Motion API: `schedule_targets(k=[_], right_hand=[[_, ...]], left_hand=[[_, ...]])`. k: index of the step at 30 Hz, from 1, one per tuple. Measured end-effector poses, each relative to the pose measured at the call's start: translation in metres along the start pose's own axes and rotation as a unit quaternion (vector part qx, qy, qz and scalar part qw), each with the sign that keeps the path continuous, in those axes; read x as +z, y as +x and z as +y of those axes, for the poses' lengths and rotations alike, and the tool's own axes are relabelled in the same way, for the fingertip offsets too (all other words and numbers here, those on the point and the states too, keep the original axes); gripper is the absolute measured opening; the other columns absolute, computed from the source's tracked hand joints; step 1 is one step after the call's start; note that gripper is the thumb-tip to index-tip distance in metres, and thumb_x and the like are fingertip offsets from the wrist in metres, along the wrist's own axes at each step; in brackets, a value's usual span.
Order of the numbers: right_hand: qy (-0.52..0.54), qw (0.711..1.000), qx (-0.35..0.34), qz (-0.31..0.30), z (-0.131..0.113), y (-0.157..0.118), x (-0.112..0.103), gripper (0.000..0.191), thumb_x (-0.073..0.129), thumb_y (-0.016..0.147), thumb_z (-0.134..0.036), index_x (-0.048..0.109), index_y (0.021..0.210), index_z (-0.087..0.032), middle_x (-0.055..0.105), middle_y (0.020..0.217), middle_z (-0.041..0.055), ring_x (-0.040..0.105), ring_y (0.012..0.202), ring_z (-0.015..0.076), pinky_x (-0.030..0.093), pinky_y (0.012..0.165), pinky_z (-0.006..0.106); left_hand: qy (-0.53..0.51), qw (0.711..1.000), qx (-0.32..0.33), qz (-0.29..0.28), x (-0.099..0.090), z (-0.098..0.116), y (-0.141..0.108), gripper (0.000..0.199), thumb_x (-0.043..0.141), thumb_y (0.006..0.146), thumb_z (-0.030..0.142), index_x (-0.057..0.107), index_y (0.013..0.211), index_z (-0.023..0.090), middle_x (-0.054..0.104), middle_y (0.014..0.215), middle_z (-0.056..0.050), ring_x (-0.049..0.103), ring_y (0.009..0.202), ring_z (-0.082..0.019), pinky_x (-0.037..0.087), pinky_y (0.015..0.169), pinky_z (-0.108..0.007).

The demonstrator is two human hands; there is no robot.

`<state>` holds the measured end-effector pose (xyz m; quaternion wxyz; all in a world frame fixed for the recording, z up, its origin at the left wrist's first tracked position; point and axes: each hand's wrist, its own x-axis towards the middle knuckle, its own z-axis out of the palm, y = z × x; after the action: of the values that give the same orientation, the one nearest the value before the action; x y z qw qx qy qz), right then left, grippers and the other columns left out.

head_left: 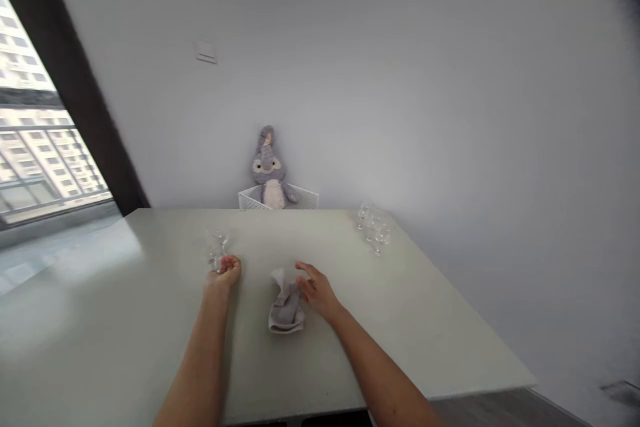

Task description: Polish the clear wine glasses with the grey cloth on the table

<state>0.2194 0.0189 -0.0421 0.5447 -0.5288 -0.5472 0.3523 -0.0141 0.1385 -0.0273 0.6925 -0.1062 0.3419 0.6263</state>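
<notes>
My left hand [229, 271] is at the near side of a small group of clear glasses [218, 247] on the left part of the table, its fingers closed on one of the glasses. A crumpled grey cloth [287, 310] lies on the table between my forearms. Just right of the cloth's upper end, my right hand [315, 288] is raised with thumb and fingers apart, holding nothing. Several more clear glasses [375, 225] stand together near the table's far right edge.
The pale table [280, 380] reaches to the grey wall. Beyond its far edge, a white basket [306, 199] holds a grey plush toy [273, 190]. A window is at the left. The table's right edge slants along the wall side.
</notes>
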Motion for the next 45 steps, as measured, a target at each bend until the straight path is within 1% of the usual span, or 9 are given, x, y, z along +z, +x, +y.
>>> schedule_targets(k=[6, 11, 16, 20, 28, 33, 39, 43, 45], right_hand=[[0.115, 0.924, 0.084, 0.355, 0.012, 0.039, -0.075, 0.035, 0.043, 0.074, -0.039, 0.045, 0.103, -0.019, 0.055, 0.085, 0.0017, 0.044, 0.044, 0.0054, 0.035, 0.042, 0.020], [0.131, 0.861, 0.139, 0.471, 0.034, 0.055, -0.147, 0.051, 0.054, 0.062, -0.028, 0.038, 0.110, -0.022, 0.054, 0.082, -0.0002, 0.046, 0.045, 0.0065, 0.036, 0.042, 0.021], [0.136, 0.878, 0.158, 0.430, 0.046, 0.067, -0.166, 0.046, 0.055, 0.062, -0.022, 0.042, 0.106, -0.019, 0.054, 0.079, -0.0011, 0.047, 0.044, 0.0056, 0.036, 0.042, 0.021], [0.136, 0.909, 0.142, 0.368, 0.051, 0.071, -0.140, 0.027, 0.049, 0.068, -0.024, 0.049, 0.093, -0.014, 0.053, 0.071, -0.0021, 0.046, 0.044, 0.0043, 0.034, 0.042, 0.019], [0.153, 0.980, 0.086, 0.097, 0.039, 0.049, -0.035, 0.024, 0.060, 0.057, -0.018, 0.064, 0.080, -0.014, 0.066, 0.082, 0.0042, 0.057, 0.060, 0.0108, 0.047, 0.058, 0.024], [0.086, 0.994, 0.029, -0.059, 0.021, 0.038, -0.010, 0.023, 0.055, 0.061, -0.018, 0.067, 0.081, -0.016, 0.068, 0.081, 0.0048, 0.061, 0.073, 0.0161, 0.047, 0.068, 0.028], [-0.031, 0.996, -0.020, -0.086, 0.017, 0.035, -0.014, 0.021, 0.053, 0.065, -0.023, 0.066, 0.081, -0.016, 0.067, 0.077, 0.0034, 0.060, 0.069, 0.0156, 0.046, 0.067, 0.027], [-0.160, 0.987, -0.002, 0.008, -0.005, 0.030, -0.040, 0.027, 0.043, 0.077, -0.034, 0.062, 0.086, -0.016, 0.065, 0.075, 0.0042, 0.054, 0.056, 0.0128, 0.041, 0.057, 0.026], [-0.309, 0.951, 0.002, 0.022, -0.023, 0.018, -0.052, 0.038, 0.035, 0.083, -0.043, 0.062, 0.076, -0.017, 0.063, 0.068, 0.0048, 0.054, 0.058, 0.0145, 0.038, 0.057, 0.026]], left_hand=[[0.082, 0.994, -0.051, -0.047, 0.005, -0.039, -0.014, 0.040, 0.009, 0.091, 0.025, 0.040, 0.066, 0.021, 0.044, 0.050, 0.002, 0.043, 0.038, -0.008, 0.038, 0.037, -0.021], [0.188, 0.969, -0.117, -0.108, 0.000, -0.098, -0.028, 0.017, 0.041, 0.081, 0.013, 0.046, 0.068, 0.021, 0.052, 0.053, 0.002, 0.048, 0.041, -0.008, 0.042, 0.040, -0.021], [0.290, 0.910, -0.221, -0.197, -0.004, -0.146, -0.059, 0.005, 0.055, 0.073, 0.014, 0.055, 0.077, 0.014, 0.059, 0.065, -0.003, 0.056, 0.050, -0.012, 0.046, 0.046, -0.024], [0.304, 0.851, -0.250, -0.346, -0.004, -0.156, -0.069, 0.019, 0.056, 0.076, 0.023, 0.056, 0.094, 0.017, 0.063, 0.089, -0.007, 0.062, 0.073, -0.015, 0.048, 0.074, -0.030], [0.277, 0.867, -0.203, -0.362, -0.012, -0.146, -0.049, 0.049, 0.047, 0.081, 0.046, 0.034, 0.123, 0.025, 0.063, 0.097, -0.011, 0.063, 0.085, -0.017, 0.046, 0.080, -0.031], [0.273, 0.860, -0.200, -0.383, -0.007, -0.128, -0.048, 0.047, 0.043, 0.083, 0.046, 0.037, 0.121, 0.019, 0.064, 0.092, -0.012, 0.064, 0.077, -0.017, 0.049, 0.070, -0.028], [0.243, 0.853, -0.229, -0.401, -0.003, -0.126, -0.052, 0.047, 0.039, 0.083, 0.049, 0.039, 0.117, 0.017, 0.063, 0.093, -0.014, 0.064, 0.083, -0.020, 0.050, 0.069, -0.030], [0.203, 0.895, -0.133, -0.374, 0.002, -0.118, -0.044, 0.038, 0.043, 0.083, 0.043, 0.043, 0.112, 0.018, 0.063, 0.091, -0.011, 0.064, 0.077, -0.015, 0.049, 0.073, -0.027], [0.186, 0.914, -0.084, -0.349, 0.006, -0.111, -0.040, 0.038, 0.045, 0.083, 0.041, 0.042, 0.113, 0.019, 0.062, 0.093, -0.011, 0.064, 0.076, -0.014, 0.049, 0.075, -0.028]])
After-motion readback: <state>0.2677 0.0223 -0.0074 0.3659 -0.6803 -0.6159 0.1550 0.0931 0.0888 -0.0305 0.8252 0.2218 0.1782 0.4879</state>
